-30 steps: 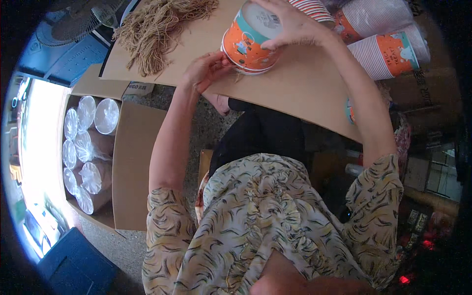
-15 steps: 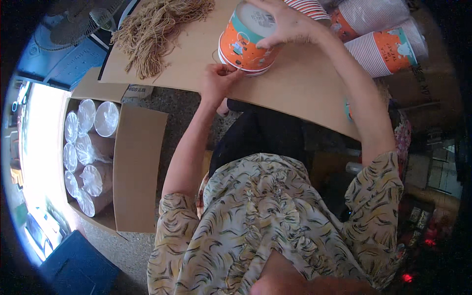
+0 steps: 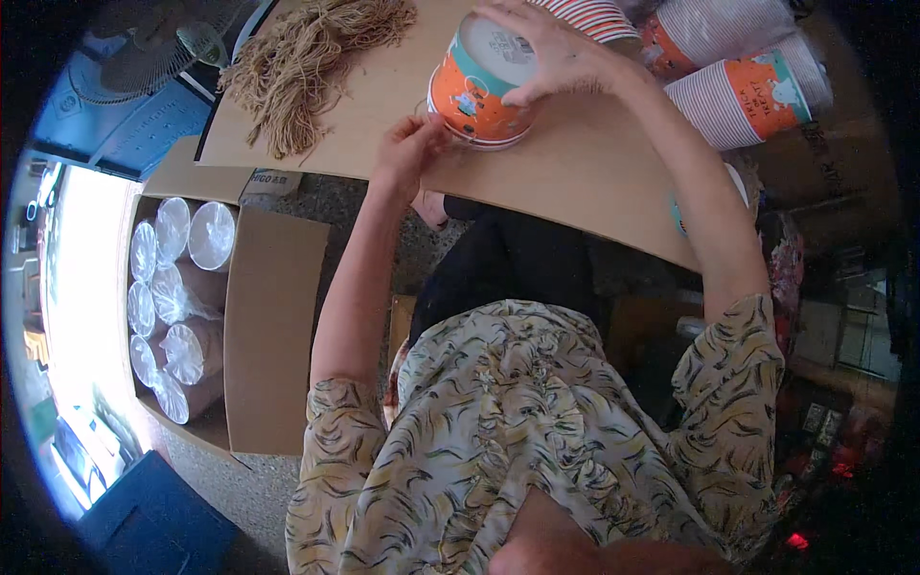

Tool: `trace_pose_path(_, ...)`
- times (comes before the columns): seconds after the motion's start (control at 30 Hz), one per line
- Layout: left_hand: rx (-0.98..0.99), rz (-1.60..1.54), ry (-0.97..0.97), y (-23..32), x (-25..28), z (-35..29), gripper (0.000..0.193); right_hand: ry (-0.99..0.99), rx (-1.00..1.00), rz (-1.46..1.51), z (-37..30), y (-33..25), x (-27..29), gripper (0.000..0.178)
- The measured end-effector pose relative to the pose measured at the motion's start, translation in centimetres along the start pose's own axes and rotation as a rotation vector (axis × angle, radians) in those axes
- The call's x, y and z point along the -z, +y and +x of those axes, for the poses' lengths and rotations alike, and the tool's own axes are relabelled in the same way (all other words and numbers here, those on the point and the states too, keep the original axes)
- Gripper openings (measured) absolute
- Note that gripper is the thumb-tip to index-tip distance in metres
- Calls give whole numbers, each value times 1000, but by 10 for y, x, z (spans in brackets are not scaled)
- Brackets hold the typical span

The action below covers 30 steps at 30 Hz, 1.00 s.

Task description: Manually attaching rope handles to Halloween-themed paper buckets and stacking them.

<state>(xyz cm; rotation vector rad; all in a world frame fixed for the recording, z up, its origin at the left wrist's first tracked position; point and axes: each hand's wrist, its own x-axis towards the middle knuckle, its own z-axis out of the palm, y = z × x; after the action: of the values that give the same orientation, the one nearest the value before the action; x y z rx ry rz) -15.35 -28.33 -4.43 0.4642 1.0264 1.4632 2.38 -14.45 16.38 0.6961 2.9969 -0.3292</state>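
An orange and teal paper bucket (image 3: 476, 107) with printed figures stands upside down on the cardboard-topped table (image 3: 575, 177), its pale base facing up. White rims show stacked at its lower edge. My right hand (image 3: 565, 53) reaches over the bucket and grips it, thumb on the near side and fingers across the far side. Beside the lower rim on the left, my left hand (image 3: 407, 149) has its fingers pinched together. Whatever lies between those fingertips is too small to make out. A heap of tan twisted cords (image 3: 302, 72) lies to the left.
Nested paper buckets (image 3: 743, 101) in plastic lie at the right, with a striped stack (image 3: 589, 19) behind my right hand. An open carton (image 3: 278, 326) of plastic-wrapped cup stacks (image 3: 182, 297) stands on the floor at left. A fan (image 3: 144, 57) is at the far left.
My left hand has shifted slightly left and up along the bucket's rim. The bucket has turned a little under my right hand, which keeps its grip.
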Motion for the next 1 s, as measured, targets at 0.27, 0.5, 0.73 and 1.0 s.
trace_pose_path(0.27, 121, -475, -49, 15, 9, 52, 14, 97, 124, -72, -1, 7, -5, 108)
trace_pose_path(0.5, -37, -326, -39, 33, -1, 83, 41, 205, 252, -51, 1, 16, -21, 111)
trace_pose_path(0.73, -130, -68, -243, 71, -24, 75, 58, 171, 203, -19, 0, 18, -23, 113)
trace_pose_path(1.0, -337, 545, -130, 61, 3, 37, 46, 181, 154, 49, 4, 19, -26, 111)
